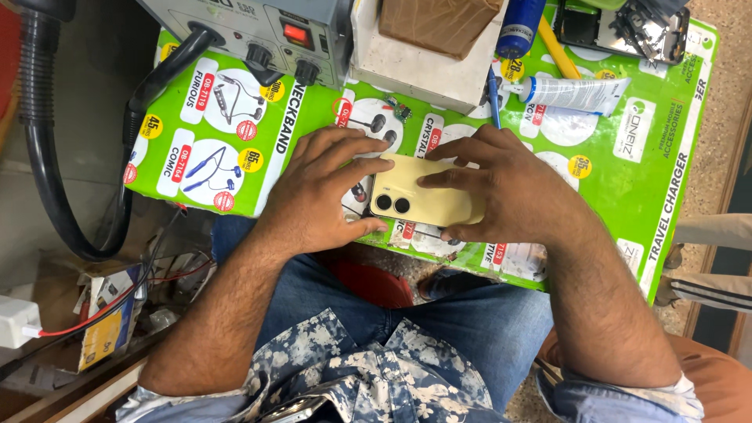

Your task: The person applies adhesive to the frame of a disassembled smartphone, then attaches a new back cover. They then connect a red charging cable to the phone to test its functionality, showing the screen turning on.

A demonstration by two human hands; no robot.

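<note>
Yellow smartphone [427, 200] lying camera side up on green printed worktop [666, 157], left hand [325, 192] gripping its camera end, right hand [501, 188] pressing fingers flat on its back, white tube [576, 94] nearby

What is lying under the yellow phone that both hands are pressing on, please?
The yellow phone lies back-up on a green printed sheet showing earphone pictures. The left hand and right hand press on it. The sheet directly beneath the phone is covered.

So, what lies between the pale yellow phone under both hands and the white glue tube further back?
In the head view, only the right hand and printed green sheet separate phone from tube.
</note>
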